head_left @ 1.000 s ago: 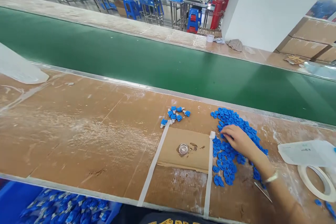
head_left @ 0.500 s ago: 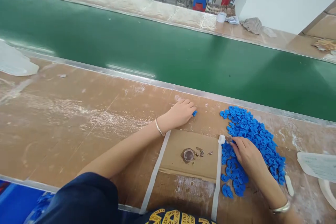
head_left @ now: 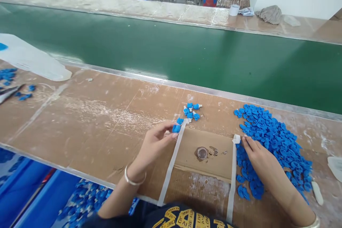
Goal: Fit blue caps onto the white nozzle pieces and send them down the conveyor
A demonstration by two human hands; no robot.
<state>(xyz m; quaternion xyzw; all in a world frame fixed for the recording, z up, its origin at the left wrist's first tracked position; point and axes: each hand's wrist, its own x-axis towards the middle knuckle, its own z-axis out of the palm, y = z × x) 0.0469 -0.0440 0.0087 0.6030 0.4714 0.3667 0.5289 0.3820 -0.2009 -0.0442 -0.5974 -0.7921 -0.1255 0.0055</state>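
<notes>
My left hand (head_left: pixel 153 146) is closed in a pinch on a small blue piece (head_left: pixel 176 128), just left of the taped cardboard (head_left: pixel 213 172). Beyond it lies a small cluster of blue pieces with white tips (head_left: pixel 189 115). At the cardboard's right edge, my right hand (head_left: pixel 258 153) has its fingers pressed together by a folded white tape end (head_left: pixel 236 139); whatever they hold is hidden. A large heap of loose blue pieces (head_left: pixel 278 139) spreads around and beyond this hand. On the cardboard stands a small round pot (head_left: pixel 202 153) of dark, shiny stuff, with smears beside it.
A green conveyor belt (head_left: pixel 165 51) runs across beyond the brown table (head_left: pixel 88 131). A whitish oblong piece (head_left: pixel 317 193) lies right of the heap. At the far left are a white sheet (head_left: pixel 34 57) and more blue pieces. Blue bins (head_left: pixel 42 196) stand below the table edge.
My left hand has drawn back toward me from the small cluster, uncovering it, and pinches a blue piece. My right hand stays near the tape end. The view has turned left.
</notes>
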